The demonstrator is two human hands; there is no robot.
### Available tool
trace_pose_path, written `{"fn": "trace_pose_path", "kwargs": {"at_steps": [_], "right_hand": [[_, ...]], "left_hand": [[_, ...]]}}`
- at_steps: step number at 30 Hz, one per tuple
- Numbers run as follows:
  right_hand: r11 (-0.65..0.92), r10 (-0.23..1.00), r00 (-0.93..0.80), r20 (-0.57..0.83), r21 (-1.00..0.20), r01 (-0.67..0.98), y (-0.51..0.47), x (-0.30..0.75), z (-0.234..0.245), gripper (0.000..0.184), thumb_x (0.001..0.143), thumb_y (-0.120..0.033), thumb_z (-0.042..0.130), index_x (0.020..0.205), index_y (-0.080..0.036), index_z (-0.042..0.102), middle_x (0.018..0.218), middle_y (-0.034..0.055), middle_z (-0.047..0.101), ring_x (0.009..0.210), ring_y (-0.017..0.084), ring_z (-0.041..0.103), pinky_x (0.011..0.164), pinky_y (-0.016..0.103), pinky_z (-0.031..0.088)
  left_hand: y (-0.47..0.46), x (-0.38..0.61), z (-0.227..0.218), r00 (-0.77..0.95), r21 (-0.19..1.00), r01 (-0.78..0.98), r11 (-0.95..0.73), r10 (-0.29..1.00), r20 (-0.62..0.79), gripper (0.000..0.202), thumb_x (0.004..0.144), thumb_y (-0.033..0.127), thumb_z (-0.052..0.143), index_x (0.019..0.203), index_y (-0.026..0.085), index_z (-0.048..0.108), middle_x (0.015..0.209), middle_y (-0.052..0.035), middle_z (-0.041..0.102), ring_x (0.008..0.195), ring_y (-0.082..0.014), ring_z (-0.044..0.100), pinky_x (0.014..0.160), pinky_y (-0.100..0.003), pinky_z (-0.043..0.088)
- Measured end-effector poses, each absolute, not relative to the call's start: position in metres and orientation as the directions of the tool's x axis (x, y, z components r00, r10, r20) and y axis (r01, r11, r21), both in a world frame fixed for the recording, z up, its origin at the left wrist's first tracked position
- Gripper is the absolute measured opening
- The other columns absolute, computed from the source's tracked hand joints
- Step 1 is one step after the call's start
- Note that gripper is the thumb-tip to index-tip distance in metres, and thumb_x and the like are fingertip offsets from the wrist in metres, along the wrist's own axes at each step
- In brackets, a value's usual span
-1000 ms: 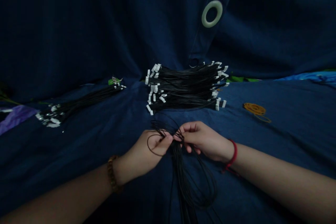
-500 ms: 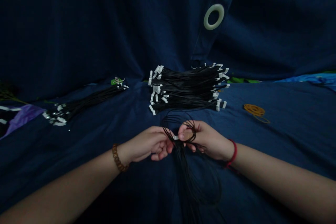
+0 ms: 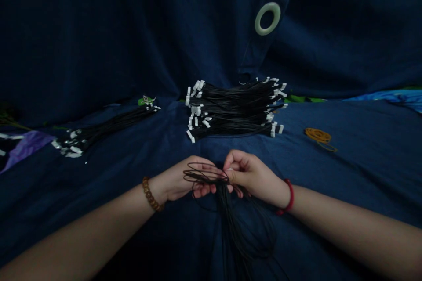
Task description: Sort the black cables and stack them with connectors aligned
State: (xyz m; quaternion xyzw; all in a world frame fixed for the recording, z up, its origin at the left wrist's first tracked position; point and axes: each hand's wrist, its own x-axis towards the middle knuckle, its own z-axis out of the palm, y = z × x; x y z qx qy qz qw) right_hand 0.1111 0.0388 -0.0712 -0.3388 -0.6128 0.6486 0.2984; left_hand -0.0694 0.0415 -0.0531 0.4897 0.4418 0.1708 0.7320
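Note:
A bundle of thin black cables (image 3: 232, 224) hangs down from between my two hands, its lower end running out of the bottom of the view. My right hand (image 3: 249, 175), with a red band at the wrist, pinches the bundle's top end, where a small white connector (image 3: 230, 169) peeks out by the thumb. My left hand (image 3: 201, 182), with a brown bead bracelet, is closed on the cables from the left side. Several thin cable loops (image 3: 194, 171) lie across its fingers, and its thumb is partly hidden behind them.
Beyond my hands lies a stack of black cables (image 3: 235, 107) with white connectors at both ends. Another cable bundle (image 3: 108, 129) rests to the left. Yellow-brown rubber bands (image 3: 318, 135) lie at right. A dark blue cloth (image 3: 362, 149) covers the surface; a pale ring (image 3: 267, 18) is on the cloth behind.
The cable loops have swung from around my right fingers over to my left hand. My right fingers have shifted onto the white connector, now mostly covered.

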Motion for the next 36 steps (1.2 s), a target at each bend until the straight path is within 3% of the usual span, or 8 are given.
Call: {"fn": "trace_pose_path", "kwargs": {"at_steps": [4,9,12,15,22,30,33,36], "right_hand": [[-0.008,0.77,-0.638,-0.006,-1.0,0.001,0.037,0.114,-0.068,0.025,0.08,-0.039,0.053,0.084,-0.016,0.044,0.061,-0.0011,0.056,0.043,0.006,0.048,0.034,0.014,0.03],[0.109,0.743,-0.663,0.087,-0.994,-0.009,0.033,0.118,-0.07,0.037,0.068,-0.02,0.067,0.098,-0.016,0.046,0.08,0.0002,0.054,0.067,0.009,0.052,0.058,0.021,0.042],[0.177,0.792,-0.599,0.119,-0.984,0.038,0.033,0.117,-0.075,0.028,0.069,-0.023,0.068,0.09,-0.016,0.05,0.079,0.0001,0.054,0.07,0.01,0.05,0.064,0.024,0.04],[0.187,0.838,-0.535,0.108,-0.978,0.095,0.035,0.114,-0.076,0.022,0.071,-0.029,0.068,0.077,-0.015,0.052,0.071,-0.0005,0.053,0.063,0.009,0.046,0.057,0.023,0.036],[0.041,0.84,-0.541,-0.034,-0.991,0.126,0.042,0.11,-0.072,0.029,0.072,-0.039,0.065,0.068,-0.014,0.05,0.053,-0.0033,0.05,0.046,0.007,0.043,0.044,0.02,0.032],[-0.063,0.852,-0.517,-0.079,-0.997,0.05,0.036,0.11,-0.068,0.031,0.067,-0.032,0.071,0.081,-0.015,0.05,0.064,-0.0038,0.05,0.054,0.006,0.045,0.049,0.018,0.038],[-0.235,0.794,-0.562,-0.234,-0.969,0.071,0.03,0.114,-0.054,0.042,0.068,-0.03,0.069,0.099,-0.016,0.045,0.066,-0.0032,0.05,0.053,0.008,0.05,0.049,0.022,0.044],[-0.44,0.692,-0.592,-0.413,-0.891,0.107,0.026,0.122,-0.038,0.041,0.068,-0.024,0.067,0.101,-0.014,0.045,0.068,-0.0017,0.05,0.047,0.005,0.046,0.04,0.015,0.035]], "left_hand": [[0.043,-0.074,-0.056,0.557,0.866,0.152,0.477,0.682,-0.474,0.023,0.066,0.028,0.067,0.076,0.01,0.058,0.058,-0.0016,0.057,0.043,-0.0049,0.049,0.034,-0.011,0.031],[0.043,-0.076,-0.054,0.544,0.878,0.098,0.468,0.713,-0.441,0.025,0.064,0.029,0.069,0.078,0.011,0.058,0.055,0.0002,0.054,0.041,-0.0027,0.043,0.033,-0.01,0.025],[0.041,-0.073,-0.05,0.536,0.881,0.112,0.46,0.718,-0.443,0.028,0.062,0.031,0.07,0.077,0.011,0.057,0.053,0.0016,0.052,0.039,-0.0017,0.04,0.031,-0.009,0.023],[0.039,-0.068,-0.05,0.488,0.868,0.157,0.471,0.728,-0.483,0.024,0.064,0.028,0.068,0.07,0.011,0.053,0.05,0.0025,0.05,0.037,-0.0007,0.039,0.031,-0.009,0.023],[0.04,-0.064,-0.055,0.442,0.853,0.247,0.459,0.73,-0.521,0.029,0.068,0.036,0.065,0.07,0.011,0.05,0.05,0.0025,0.052,0.034,-0.0012,0.04,0.029,-0.01,0.021],[0.039,-0.068,-0.055,0.467,0.876,0.148,0.458,0.749,-0.47,0.022,0.072,0.029,0.062,0.072,0.011,0.05,0.053,0.0026,0.051,0.036,-0.0006,0.04,0.031,-0.009,0.024],[0.039,-0.072,-0.055,0.481,0.876,0.008,0.482,0.766,-0.426,0.017,0.072,0.024,0.062,0.078,0.011,0.052,0.05,0.0044,0.047,0.035,0.0003,0.036,0.031,-0.008,0.022],[0.039,-0.073,-0.053,0.486,0.855,-0.036,0.517,0.757,-0.437,0.019,0.072,0.023,0.062,0.083,0.01,0.054,0.05,0.0037,0.047,0.035,0.0007,0.035,0.032,-0.008,0.021]]}}
